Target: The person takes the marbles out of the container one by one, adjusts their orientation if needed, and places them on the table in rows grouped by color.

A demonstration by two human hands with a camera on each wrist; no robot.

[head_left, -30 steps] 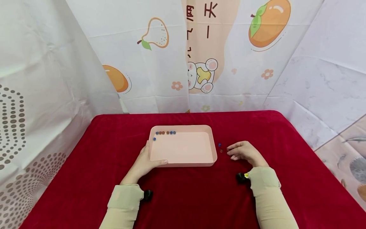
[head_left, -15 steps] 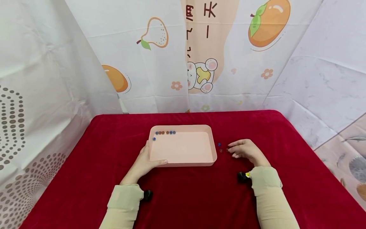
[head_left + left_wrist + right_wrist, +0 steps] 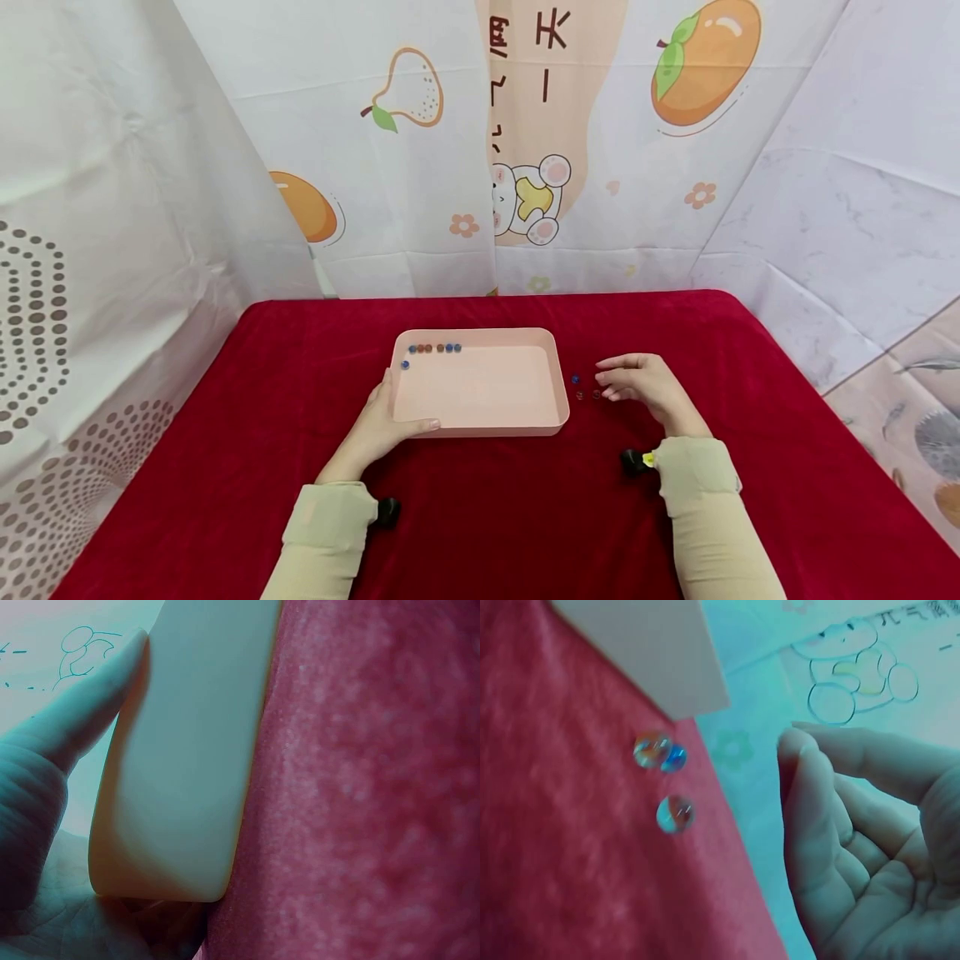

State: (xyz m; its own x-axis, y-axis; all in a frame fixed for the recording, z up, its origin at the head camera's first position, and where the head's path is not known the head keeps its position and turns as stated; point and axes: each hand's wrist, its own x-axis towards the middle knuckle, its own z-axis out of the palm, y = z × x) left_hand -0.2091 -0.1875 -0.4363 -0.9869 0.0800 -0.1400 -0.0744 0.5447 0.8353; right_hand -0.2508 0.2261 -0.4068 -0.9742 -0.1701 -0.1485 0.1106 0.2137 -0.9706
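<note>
Sideways, 天 (image 3: 552, 27) on backdrop (image 3: 645, 192); left fingers (image 3: 422, 427) gripping tray (image 3: 480, 387), right fingers (image 3: 621, 362) near marbles (image 3: 675, 815)

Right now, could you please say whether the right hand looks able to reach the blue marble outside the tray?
Most likely yes: the right hand seems to hold nothing, and nothing visible stands between its fingers and the blue marble; the other two loose marbles sit to its near side.

Looks like a makeshift indoor booth to me: dotted sheeting (image 3: 82, 342) hangs left of the left hand (image 3: 377, 427), marble-patterned sheeting (image 3: 862, 208) right of the right hand (image 3: 647, 388), a fruit-and-bear curtain (image 3: 420, 187) beyond both, and a plush red-draped table (image 3: 502, 517) beneath them.
</note>
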